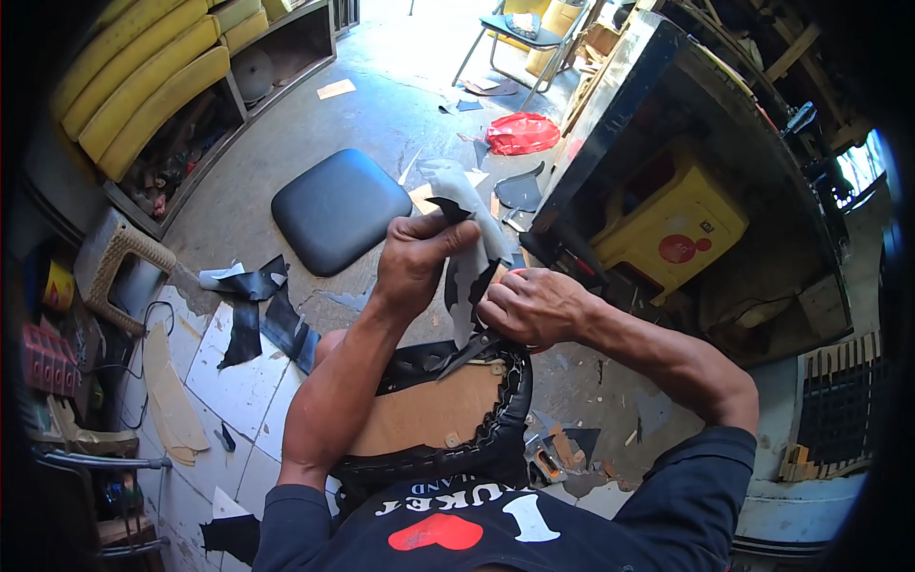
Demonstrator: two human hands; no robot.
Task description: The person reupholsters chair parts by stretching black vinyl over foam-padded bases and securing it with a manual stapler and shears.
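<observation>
My left hand (419, 262) is closed on a strip of black vinyl with pale grey backing (467, 214), held up in front of me. In my right hand (538, 307) is a pair of scissors (469, 354); bits of red handle show around the fingers, and the dark blades point down and left over the seat. That padded seat (424, 408) rests on my lap, underside up. A bare wooden board forms its middle, and black vinyl is folded and fastened around the edge. My fingers hide most of the scissors' handles.
A finished black seat cushion (341, 212) lies on the floor ahead. Black vinyl scraps (253, 305) are at the left, and a red plastic bag (522, 133) is farther off. A dark cabinet (610, 124) with a yellow container (677, 219) stands right; yellow pads (157, 81) are stacked left.
</observation>
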